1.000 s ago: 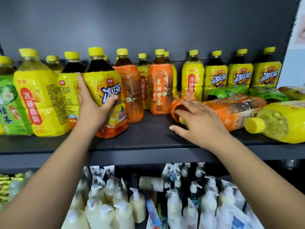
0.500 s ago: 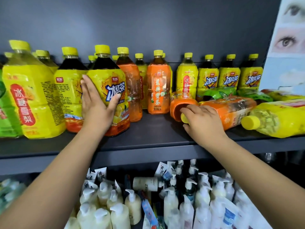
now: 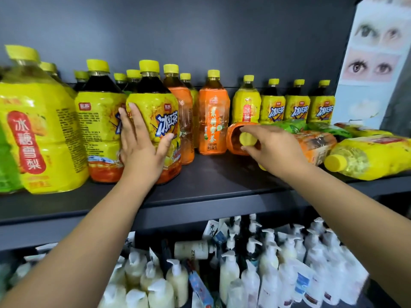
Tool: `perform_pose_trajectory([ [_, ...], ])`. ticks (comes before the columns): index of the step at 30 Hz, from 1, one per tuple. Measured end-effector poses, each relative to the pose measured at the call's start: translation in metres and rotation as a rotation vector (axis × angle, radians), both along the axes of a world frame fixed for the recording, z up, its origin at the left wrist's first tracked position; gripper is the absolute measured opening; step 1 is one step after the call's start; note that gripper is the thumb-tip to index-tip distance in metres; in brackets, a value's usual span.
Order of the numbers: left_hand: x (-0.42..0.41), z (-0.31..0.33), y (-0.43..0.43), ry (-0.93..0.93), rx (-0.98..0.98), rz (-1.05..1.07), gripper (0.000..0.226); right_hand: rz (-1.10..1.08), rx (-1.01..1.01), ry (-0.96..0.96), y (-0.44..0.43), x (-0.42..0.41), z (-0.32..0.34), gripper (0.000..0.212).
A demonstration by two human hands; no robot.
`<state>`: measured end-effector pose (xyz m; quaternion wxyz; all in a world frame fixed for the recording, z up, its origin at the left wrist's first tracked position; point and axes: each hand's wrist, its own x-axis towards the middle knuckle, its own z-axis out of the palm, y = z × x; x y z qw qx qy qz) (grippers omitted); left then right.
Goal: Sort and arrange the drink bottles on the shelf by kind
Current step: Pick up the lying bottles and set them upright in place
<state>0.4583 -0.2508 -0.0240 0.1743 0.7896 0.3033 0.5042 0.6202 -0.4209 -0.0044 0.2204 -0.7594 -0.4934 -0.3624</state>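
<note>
right hand (image 3: pixel 273 150) pinches the lying orange bottle (image 3: pixel 311 145) by its cap (image 3: pixel 246 138) alone and may slip; left hand (image 3: pixel 140 147) lies flat on the iced tea bottle (image 3: pixel 160 107).

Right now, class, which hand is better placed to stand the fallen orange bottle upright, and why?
Right. The right hand curls round the yellow cap of the lying orange bottle; the left hand rests flat on an upright iced-tea bottle, away from it.
</note>
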Motion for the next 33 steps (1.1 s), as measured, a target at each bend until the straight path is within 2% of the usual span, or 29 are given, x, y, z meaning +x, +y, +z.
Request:
perform_pose_trajectory([
  [3, -0.001, -0.003, -0.004, 0.0, 0.07, 0.057, 0.074, 0.045, 0.058, 0.045, -0.004, -0.014, 0.023, 0.051],
  [5, -0.003, -0.004, -0.008, -0.064, 0.214, 0.03, 0.067, 0.145, 0.147, 0.104, -0.007, -0.025, 0.037, 0.052],
  [8, -0.003, -0.008, -0.012, -0.057, 0.514, -0.14, 0.06, 0.287, 0.247, 0.197, -0.009, -0.039, 0.052, 0.048],
  [10, -0.001, -0.01, -0.019, -0.002, 0.588, -0.296, 0.062, 0.392, 0.314, 0.257, -0.009, -0.046, 0.058, 0.043],
  [13, 0.004, -0.012, -0.028, 0.064, 0.453, -0.501, 0.073, 0.569, 0.427, 0.392, -0.011, -0.052, 0.067, 0.036],
  [16, 0.015, -0.008, -0.036, 0.135, 0.221, -0.588, 0.081, 0.696, 0.57, 0.549, -0.009, -0.053, 0.077, 0.029],
  [19, 0.032, 0.003, -0.045, 0.113, 0.053, -0.631, 0.087, 0.813, 0.648, 0.759, 0.002, -0.045, 0.09, 0.027],
  [22, 0.051, 0.014, -0.046, 0.029, -0.016, -0.678, 0.09, 0.853, 0.687, 0.915, 0.018, -0.024, 0.1, 0.021],
  [24, 0.06, 0.017, -0.042, 0.03, -0.062, -0.681, 0.095, 0.773, 0.647, 0.878, 0.03, -0.009, 0.102, 0.014],
  [26, 0.068, 0.018, -0.038, 0.035, -0.132, -0.668, 0.1, 0.699, 0.525, 0.866, 0.037, 0.001, 0.099, 0.019],
  [29, 0.076, 0.015, -0.031, 0.007, -0.204, -0.619, 0.102, 0.551, 0.129, 0.754, 0.028, 0.013, 0.088, 0.039],
  [31, 0.08, 0.014, -0.028, 0.042, -0.191, -0.565, 0.103, 0.451, -0.106, 0.658, 0.01, 0.028, 0.082, 0.04],
  [33, 0.083, 0.015, -0.026, 0.095, -0.179, -0.527, 0.102, 0.306, -0.237, 0.62, -0.015, 0.043, 0.077, 0.039],
])
